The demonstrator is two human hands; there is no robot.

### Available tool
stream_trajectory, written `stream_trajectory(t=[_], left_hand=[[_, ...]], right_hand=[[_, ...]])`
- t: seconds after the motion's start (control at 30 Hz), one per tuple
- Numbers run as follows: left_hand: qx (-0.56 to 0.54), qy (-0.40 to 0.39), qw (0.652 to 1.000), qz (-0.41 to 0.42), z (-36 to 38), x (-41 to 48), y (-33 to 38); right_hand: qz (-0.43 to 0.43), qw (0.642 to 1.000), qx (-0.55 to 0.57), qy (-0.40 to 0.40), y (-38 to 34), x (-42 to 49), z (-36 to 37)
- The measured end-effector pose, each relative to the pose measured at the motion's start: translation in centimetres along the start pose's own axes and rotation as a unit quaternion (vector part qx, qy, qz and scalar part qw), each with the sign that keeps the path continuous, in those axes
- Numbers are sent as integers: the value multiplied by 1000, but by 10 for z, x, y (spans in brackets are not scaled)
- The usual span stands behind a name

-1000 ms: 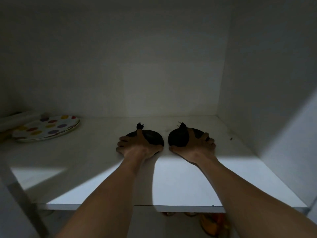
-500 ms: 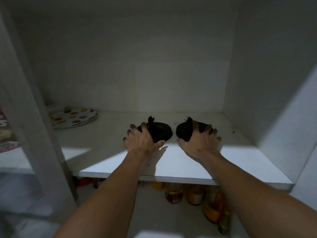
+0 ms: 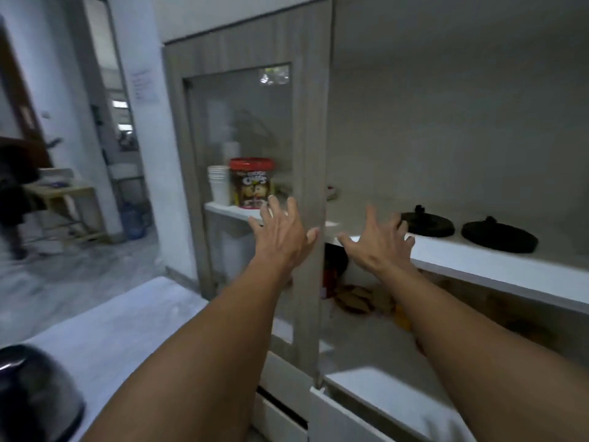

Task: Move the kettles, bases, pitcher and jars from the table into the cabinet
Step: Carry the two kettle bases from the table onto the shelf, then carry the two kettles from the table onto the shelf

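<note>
Two black round kettle bases lie side by side on the white cabinet shelf [image 3: 478,266]: the left base [image 3: 428,223] and the right base [image 3: 498,236]. My left hand [image 3: 282,234] is open with fingers spread, in front of the cabinet's wooden door frame. My right hand [image 3: 377,242] is also open and empty, at the shelf's front edge, left of the bases and apart from them. A dark kettle [image 3: 35,393] shows at the bottom left corner on the white table [image 3: 127,330].
Behind the glass door [image 3: 242,138] stand a red-lidded cereal tub [image 3: 251,183] and stacked white cups [image 3: 220,186]. Jars and orange items sit blurred on the lower shelf [image 3: 360,298]. A doorway and a person [image 3: 16,193] are at the far left.
Both hands have let go of the two bases and pulled back out of the cabinet. My view has swung left and back, now showing the door, table and kettle.
</note>
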State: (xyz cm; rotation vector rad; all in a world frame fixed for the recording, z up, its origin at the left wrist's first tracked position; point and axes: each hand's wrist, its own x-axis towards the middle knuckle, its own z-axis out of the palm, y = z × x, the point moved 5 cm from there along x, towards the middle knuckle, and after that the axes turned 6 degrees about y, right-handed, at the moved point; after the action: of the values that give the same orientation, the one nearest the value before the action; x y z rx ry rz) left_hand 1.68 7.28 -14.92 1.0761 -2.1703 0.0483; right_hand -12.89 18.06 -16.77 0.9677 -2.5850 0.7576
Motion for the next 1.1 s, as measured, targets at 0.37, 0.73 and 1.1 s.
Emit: stream_trajectory(t=[0.37, 0.73, 1.1], left_hand=[[178, 6, 936, -304, -157, -164, -284], [200, -25, 822, -533, -162, -327, -435], [39, 110, 696, -709, -75, -299, -541]], right_hand=[[-305, 927, 95, -195, -290, -216, 96], [-363, 845, 99, -380, -382, -360, 210], [-142, 852, 177, -473, -440, -355, 326]])
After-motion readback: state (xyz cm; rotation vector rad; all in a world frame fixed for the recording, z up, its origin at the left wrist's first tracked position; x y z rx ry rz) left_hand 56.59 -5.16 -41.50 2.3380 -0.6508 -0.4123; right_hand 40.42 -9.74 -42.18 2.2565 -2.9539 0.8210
